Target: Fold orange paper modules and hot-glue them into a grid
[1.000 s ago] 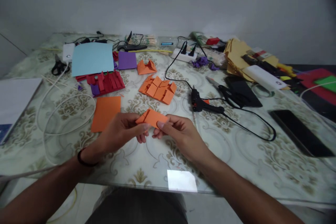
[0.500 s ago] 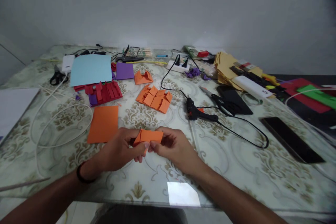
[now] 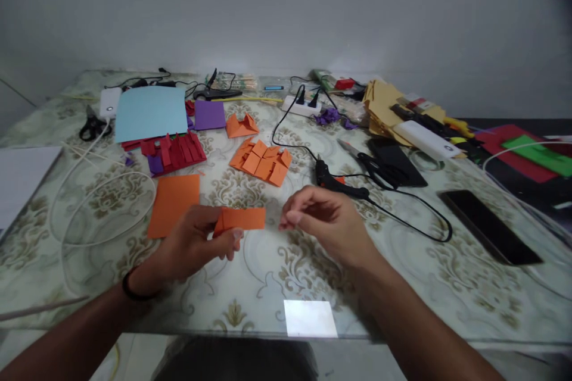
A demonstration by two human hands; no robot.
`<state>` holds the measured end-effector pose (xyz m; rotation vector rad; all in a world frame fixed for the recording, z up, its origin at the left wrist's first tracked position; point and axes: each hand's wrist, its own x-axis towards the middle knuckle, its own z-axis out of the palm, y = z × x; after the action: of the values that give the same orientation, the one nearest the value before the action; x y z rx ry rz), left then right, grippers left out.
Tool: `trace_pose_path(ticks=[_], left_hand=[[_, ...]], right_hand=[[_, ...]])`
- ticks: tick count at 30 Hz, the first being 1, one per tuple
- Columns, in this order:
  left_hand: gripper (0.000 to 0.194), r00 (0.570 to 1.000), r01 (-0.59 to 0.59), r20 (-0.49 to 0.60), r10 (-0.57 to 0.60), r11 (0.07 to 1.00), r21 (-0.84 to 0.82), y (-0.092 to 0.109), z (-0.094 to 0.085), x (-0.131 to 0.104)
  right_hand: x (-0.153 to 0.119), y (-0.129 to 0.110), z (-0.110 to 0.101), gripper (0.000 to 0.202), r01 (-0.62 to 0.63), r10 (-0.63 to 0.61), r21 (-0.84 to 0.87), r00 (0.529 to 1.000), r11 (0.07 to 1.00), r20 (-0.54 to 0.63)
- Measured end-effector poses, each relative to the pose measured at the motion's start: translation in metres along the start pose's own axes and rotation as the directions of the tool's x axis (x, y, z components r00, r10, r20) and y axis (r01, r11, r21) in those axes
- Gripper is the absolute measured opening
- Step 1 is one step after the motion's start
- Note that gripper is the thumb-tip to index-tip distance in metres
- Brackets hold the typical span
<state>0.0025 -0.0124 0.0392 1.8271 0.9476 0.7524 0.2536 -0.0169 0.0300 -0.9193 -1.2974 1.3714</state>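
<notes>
A folded orange paper piece (image 3: pixel 245 218) is pinched between the thumb and fingers of my left hand (image 3: pixel 199 241), above the patterned table. My right hand (image 3: pixel 324 220) is apart from it on the right, fingers curled together and nothing visible in them. Beside my left hand lies a flat orange sheet (image 3: pixel 173 202). Farther back are a group of folded orange pieces (image 3: pixel 261 162) and a single folded orange piece (image 3: pixel 242 126). A black glue gun (image 3: pixel 335 183) rests beyond my right hand.
Black-handled scissors (image 3: pixel 379 169), a dark phone (image 3: pixel 489 226) and a glue gun cord are on the right. A white power strip (image 3: pixel 301 106) stands at the back. Red folded strips (image 3: pixel 179 152), a light blue sheet (image 3: pixel 152 113) and a looped white cable are on the left.
My right hand has let go of the folded orange paper and moved right. My left hand has shifted slightly left with the paper still in it.
</notes>
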Motion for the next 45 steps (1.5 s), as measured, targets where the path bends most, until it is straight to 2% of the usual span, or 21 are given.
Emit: trace_pose_path(ticks=[2, 3, 4, 6, 8, 10, 13, 15, 18, 20, 22, 23, 28, 34, 37, 39, 42, 45], left_hand=[[0.023, 0.981, -0.148, -0.101, 0.165, 0.976, 0.158, -0.004, -0.001, 0.002], [0.016, 0.952, -0.240, -0.130, 0.279, 0.938, 0.251, -0.006, -0.001, 0.002], [0.013, 0.911, -0.326, -0.138, 0.387, 0.886, 0.330, -0.008, 0.000, 0.002], [0.026, 0.833, -0.441, -0.126, 0.539, 0.784, 0.436, -0.010, 0.001, 0.001], [0.033, 0.799, -0.464, -0.112, 0.591, 0.724, 0.510, -0.012, 0.003, -0.002], [0.037, 0.790, -0.451, -0.112, 0.603, 0.695, 0.561, -0.013, 0.005, -0.004], [0.047, 0.795, -0.462, -0.095, 0.599, 0.700, 0.545, -0.014, 0.006, -0.005], [0.054, 0.832, -0.460, -0.094, 0.547, 0.775, 0.432, -0.012, 0.005, -0.004], [0.059, 0.956, -0.283, -0.056, 0.287, 0.956, 0.077, -0.006, -0.001, -0.002], [0.044, 0.987, -0.160, -0.036, 0.160, 0.987, -0.009, -0.003, -0.005, 0.001], [0.017, 0.995, -0.094, -0.033, 0.096, 0.995, 0.036, -0.001, -0.006, 0.004], [0.009, 0.996, -0.083, -0.034, 0.085, 0.994, 0.068, -0.001, -0.006, 0.005], [0.012, 0.987, -0.152, -0.030, 0.156, 0.982, 0.116, -0.004, -0.001, 0.007], [0.008, 0.966, -0.253, -0.024, 0.258, 0.960, 0.121, -0.005, 0.004, 0.006], [0.004, 0.959, -0.279, -0.019, 0.283, 0.953, 0.117, -0.006, 0.006, 0.006], [0.006, 0.950, -0.305, -0.030, 0.312, 0.943, 0.134, -0.006, 0.006, 0.005], [0.017, 0.948, -0.308, -0.037, 0.317, 0.939, 0.152, -0.004, 0.003, 0.003], [0.015, 0.958, -0.268, -0.056, 0.280, 0.951, 0.157, -0.002, 0.002, 0.002]], right_hand=[[0.002, 0.001, -0.004, 0.021, 0.055, -0.054, 0.032, 0.998, 0.998, -0.039], [0.002, 0.003, -0.004, 0.020, 0.038, -0.037, 0.061, 0.999, 0.997, -0.019], [0.002, 0.006, -0.002, 0.022, -0.004, 0.002, 0.097, 1.000, 0.995, 0.026], [0.000, 0.011, 0.005, 0.030, -0.139, 0.112, 0.168, 0.981, 0.976, 0.158], [-0.003, 0.016, 0.013, 0.035, -0.254, 0.195, 0.214, 0.945, 0.943, 0.262], [-0.006, 0.017, 0.020, 0.036, -0.309, 0.238, 0.221, 0.925, 0.925, 0.297], [-0.008, 0.015, 0.022, 0.035, -0.304, 0.259, 0.187, 0.938, 0.934, 0.232], [-0.007, 0.011, 0.021, 0.036, -0.254, 0.237, 0.106, 0.959, 0.961, 0.154], [-0.006, 0.006, 0.020, 0.033, -0.128, 0.136, -0.119, 0.989, 0.985, 0.063], [-0.006, 0.004, 0.020, 0.027, -0.039, 0.052, -0.261, 0.998, 0.965, 0.046], [-0.007, 0.004, 0.021, 0.019, 0.033, -0.014, -0.357, 0.998, 0.933, 0.054], [-0.007, 0.005, 0.021, 0.016, 0.058, -0.038, -0.390, 0.998, 0.919, 0.059], [-0.007, 0.005, 0.022, 0.003, 0.130, -0.096, -0.446, 0.991, 0.886, 0.098], [-0.007, 0.005, 0.023, 0.007, 0.225, -0.168, -0.473, 0.973, 0.852, 0.160], [-0.009, 0.006, 0.024, 0.010, 0.316, -0.251, -0.498, 0.948, 0.808, 0.194], [-0.009, 0.007, 0.025, 0.012, 0.404, -0.338, -0.518, 0.915, 0.754, 0.222], [-0.009, 0.008, 0.025, 0.013, 0.532, -0.483, -0.567, 0.839, 0.629, 0.252], [-0.008, 0.011, 0.025, 0.016, 0.619, -0.592, -0.633, 0.749, 0.465, 0.298]])
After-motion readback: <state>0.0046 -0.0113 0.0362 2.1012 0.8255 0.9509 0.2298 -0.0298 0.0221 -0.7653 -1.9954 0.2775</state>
